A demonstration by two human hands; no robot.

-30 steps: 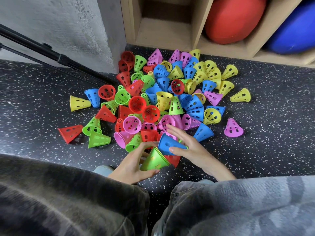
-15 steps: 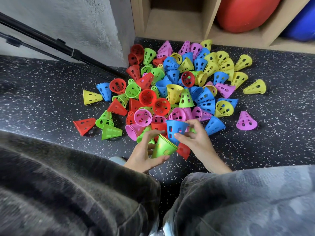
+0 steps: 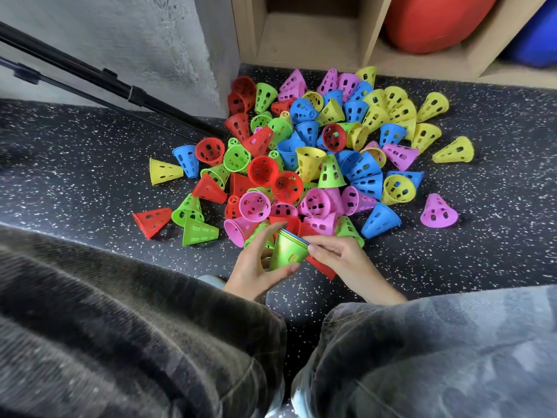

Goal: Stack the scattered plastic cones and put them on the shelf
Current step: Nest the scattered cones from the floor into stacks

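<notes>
A heap of perforated plastic cones (image 3: 319, 164) in red, green, blue, yellow and pink lies scattered on the dark speckled floor. At the heap's near edge my left hand (image 3: 256, 267) grips a small stack of nested cones (image 3: 287, 250): green outermost, with yellow and blue rims showing at its mouth. My right hand (image 3: 337, 257) pinches the stack's rim from the right. A red cone (image 3: 324, 267) lies on the floor under my right hand. The wooden shelf (image 3: 307, 40) stands just behind the heap, with an open cubby at its left.
A red ball (image 3: 434, 22) and a blue ball (image 3: 533, 37) fill the shelf's right cubbies. Black tripod legs (image 3: 90, 82) slant across the floor at the left, beside a grey wall. My knees fill the bottom of the view.
My right hand has pushed the blue cone down into the green stack; only its rim shows now. The stack has tipped more upright in my left hand.
</notes>
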